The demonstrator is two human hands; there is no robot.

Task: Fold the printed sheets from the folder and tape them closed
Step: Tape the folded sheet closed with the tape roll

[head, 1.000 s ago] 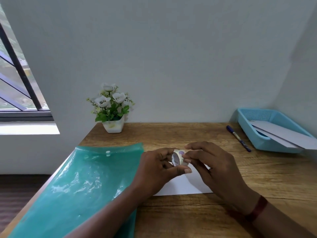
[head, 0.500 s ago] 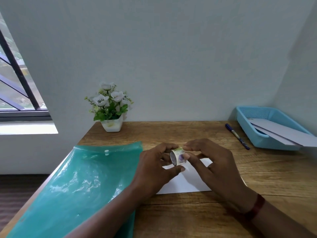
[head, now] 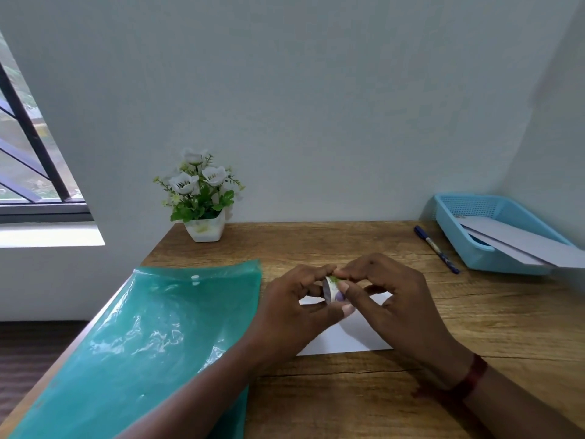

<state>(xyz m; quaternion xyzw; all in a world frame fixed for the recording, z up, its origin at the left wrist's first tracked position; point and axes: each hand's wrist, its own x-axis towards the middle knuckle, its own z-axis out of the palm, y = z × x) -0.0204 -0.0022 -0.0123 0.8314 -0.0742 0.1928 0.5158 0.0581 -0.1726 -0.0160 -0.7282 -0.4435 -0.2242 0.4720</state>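
With left hand (head: 294,312) gripping the tape roll (head: 332,288) at frame centre and right hand (head: 399,312) pinching its rim, find the loose end by nail, peel slowly, pull toward the folded sheet (head: 345,340) just below.

Tape roll (head: 332,289) between both hands

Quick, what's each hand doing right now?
Left hand: closed, holding the tape roll.
Right hand: closed, pinching the same tape roll at its top edge.
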